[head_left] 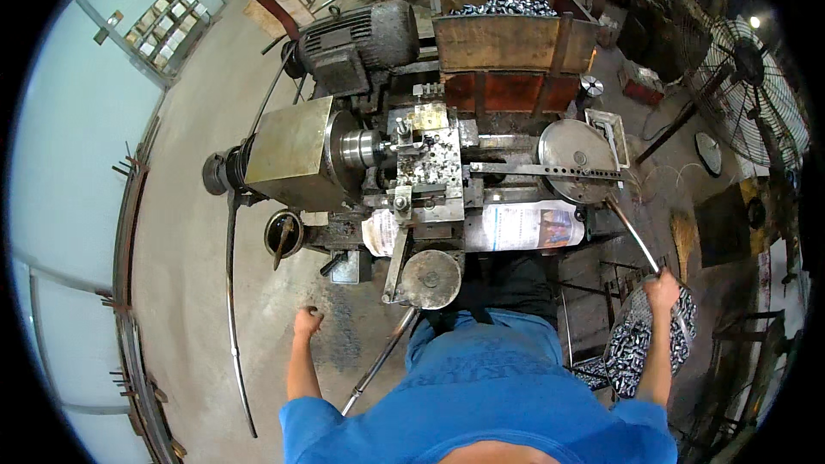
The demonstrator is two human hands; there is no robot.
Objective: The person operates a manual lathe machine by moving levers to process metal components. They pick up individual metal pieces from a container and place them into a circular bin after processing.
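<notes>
The steel lever [634, 234] at the right end of the machine [290, 155] is being gripped by the right hand [662, 290], with the fingers being wrapped round the shaft. The left hand [308, 320] is being held with its fingers curled; something small and dark is showing at its fingertips, but whether it is being pinched cannot be told.

In judgement, the lever is best being worked with a smooth, even pressure, without jerks, so that the tool block [427, 167] is not being forced towards the spindle chuck [355, 148]. The eyes are best being directed at the gap between those two, and the left hand and both sleeves are best being held clear of the chuck; whether it is being turned cannot be told.

The lever is being carried at the machine's front right corner, emerging by the lower edge of the round plate [577, 142] and slanting down into the right hand. Beneath that hand, a heap of shiny metal pieces [634, 339] is being partly hidden by the forearm. The left hand is being held well apart from the lever, out beyond the machine's front left corner, and the front lever [378, 365], below the disc [432, 275], is not being touched by it.
</notes>
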